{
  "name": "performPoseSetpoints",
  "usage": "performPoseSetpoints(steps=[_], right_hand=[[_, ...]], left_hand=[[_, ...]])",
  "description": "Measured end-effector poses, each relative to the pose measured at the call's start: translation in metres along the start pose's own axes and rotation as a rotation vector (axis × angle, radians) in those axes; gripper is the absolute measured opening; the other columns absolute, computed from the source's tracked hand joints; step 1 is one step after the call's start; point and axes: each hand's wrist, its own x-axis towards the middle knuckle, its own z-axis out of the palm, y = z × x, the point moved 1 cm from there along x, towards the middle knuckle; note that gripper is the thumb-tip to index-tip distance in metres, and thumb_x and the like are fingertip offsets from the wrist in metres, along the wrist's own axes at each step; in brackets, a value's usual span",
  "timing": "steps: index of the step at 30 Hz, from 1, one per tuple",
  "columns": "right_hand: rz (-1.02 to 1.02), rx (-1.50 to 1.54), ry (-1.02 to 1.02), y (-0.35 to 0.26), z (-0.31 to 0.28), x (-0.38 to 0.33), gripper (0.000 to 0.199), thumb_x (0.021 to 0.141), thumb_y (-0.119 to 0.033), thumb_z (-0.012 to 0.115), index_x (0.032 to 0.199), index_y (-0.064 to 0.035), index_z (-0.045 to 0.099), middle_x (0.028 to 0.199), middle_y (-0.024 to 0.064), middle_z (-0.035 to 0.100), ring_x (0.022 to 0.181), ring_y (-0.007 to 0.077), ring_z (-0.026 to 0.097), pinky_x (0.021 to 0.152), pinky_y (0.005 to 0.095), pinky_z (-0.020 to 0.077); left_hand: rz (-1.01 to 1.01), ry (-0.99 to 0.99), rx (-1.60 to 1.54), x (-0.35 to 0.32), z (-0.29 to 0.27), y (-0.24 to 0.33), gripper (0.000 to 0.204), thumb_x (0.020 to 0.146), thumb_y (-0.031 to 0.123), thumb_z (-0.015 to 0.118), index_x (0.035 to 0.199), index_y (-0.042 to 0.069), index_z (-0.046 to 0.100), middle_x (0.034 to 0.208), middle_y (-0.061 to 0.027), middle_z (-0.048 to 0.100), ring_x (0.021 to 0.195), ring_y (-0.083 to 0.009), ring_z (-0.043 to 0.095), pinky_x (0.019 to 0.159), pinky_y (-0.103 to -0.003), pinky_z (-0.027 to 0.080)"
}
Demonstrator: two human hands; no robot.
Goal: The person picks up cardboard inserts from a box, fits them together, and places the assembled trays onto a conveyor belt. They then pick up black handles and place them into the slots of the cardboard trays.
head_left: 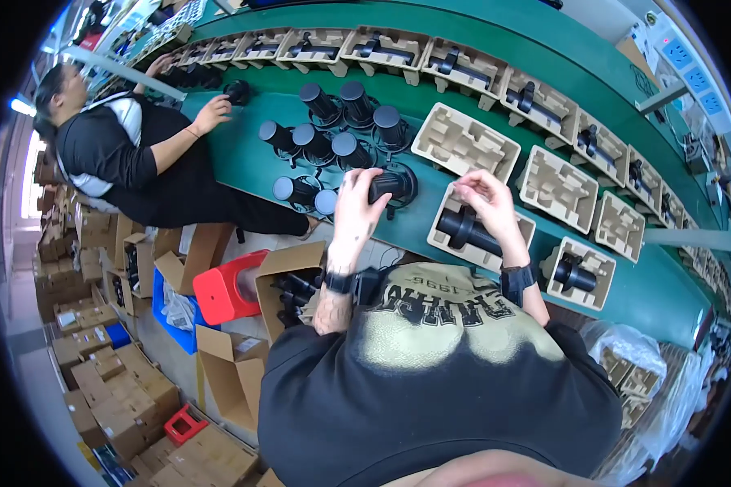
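Observation:
On the green bench, my left hand (360, 207) is wrapped round a black ribbed cylinder with a round base (396, 185), which lies tilted. To its right my right hand (489, 204) hovers over a beige moulded pulp tray (495, 261), its thumb and fingertips drawn together in a pinch. Whether anything small is between those fingers cannot be made out. In that tray lies a black tubular part (468, 230), partly covered by the hand. Several similar black cylinders (352, 151) stand upright on round bases to the left of my left hand.
Pulp trays holding black parts (382, 50) line the bench's far side. Vacant pulp trays (467, 142) sit nearer, beside another loaded tray (578, 274). A co-worker (130, 146) handles a black part at left. Cartons (231, 377) and a red stool (229, 286) stand below.

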Motion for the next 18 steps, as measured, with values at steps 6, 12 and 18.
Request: performPoseSetpoints(steps=[6,12,18], right_hand=[[-0.092,0.344,-0.1,-0.017,0.026,-0.019,0.062,0.075,-0.006,0.076,0.129,-0.0042,0.045,0.127,0.0094,0.053,0.12,0.0184,0.05,0.101,0.0347,0.0406],[-0.216,-0.156,-0.211,-0.071,0.076,-0.005,0.068,0.067,-0.028,0.083,0.121,-0.0026,0.051,0.125,0.0152,0.054,0.122,0.0309,0.048,0.101,0.0405,0.0383],[-0.293,-1.134,0.365,-0.027,0.002,0.061,0.053,0.068,-0.011,0.072,0.117,-0.0004,0.055,0.111,0.019,0.055,0.11,0.0366,0.05,0.097,0.0439,0.0395]], left_hand=[[-0.674,0.029,-1.207,-0.018,-0.036,0.016,0.045,0.084,0.021,0.068,0.122,0.004,0.05,0.119,-0.0117,0.054,0.103,-0.0253,0.058,0.091,-0.041,0.048],[0.146,-0.308,-0.755,-0.05,0.061,-0.017,0.039,0.096,0.033,0.049,0.118,0.001,0.052,0.105,-0.0116,0.064,0.086,-0.0181,0.064,0.068,-0.028,0.055],[-0.366,0.143,-0.638,0.0,-0.029,-0.027,0.026,0.095,0.02,0.052,0.111,0.001,0.058,0.088,-0.0089,0.067,0.071,-0.0152,0.062,0.067,-0.027,0.052]])
